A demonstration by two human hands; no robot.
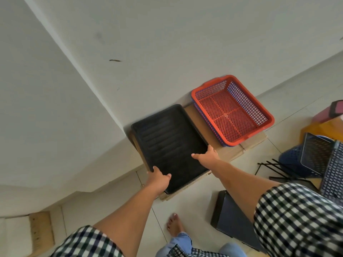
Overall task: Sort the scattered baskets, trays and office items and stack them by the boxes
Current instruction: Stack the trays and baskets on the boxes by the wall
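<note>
Black tray (170,145): it is at 12 o'clock from the person, over a flattened cardboard (232,151) that lies on the floor (185,201) against the wall (167,52). I cannot tell if it already rests there or is a little above.
Long axis: it runs from 11 o'clock, at the wall, to 5 o'clock, toward the person. One short edge is nearest to the body.
Left hand (159,176): its grip is clamped on the left long edge, close to the near corner. The thumb lies over the rim and the fingers go under, out of sight.
Right hand (208,154): its grip is clamped on the opposite long edge, a bit farther up. The thumb reaches inside the tray.
Neighbour: a red basket (233,112) stands on the same cardboard at 2 o'clock from the tray, near it but apart.
Relation that matters: the tray lies between the two grips, both equally near. I judge the coming move is to lower it flat and let both sides go together.
Left to sort: blue mesh baskets (315,154) and a black wire rack (278,167) wait at 3 o'clock, nearer the right hand.
</note>
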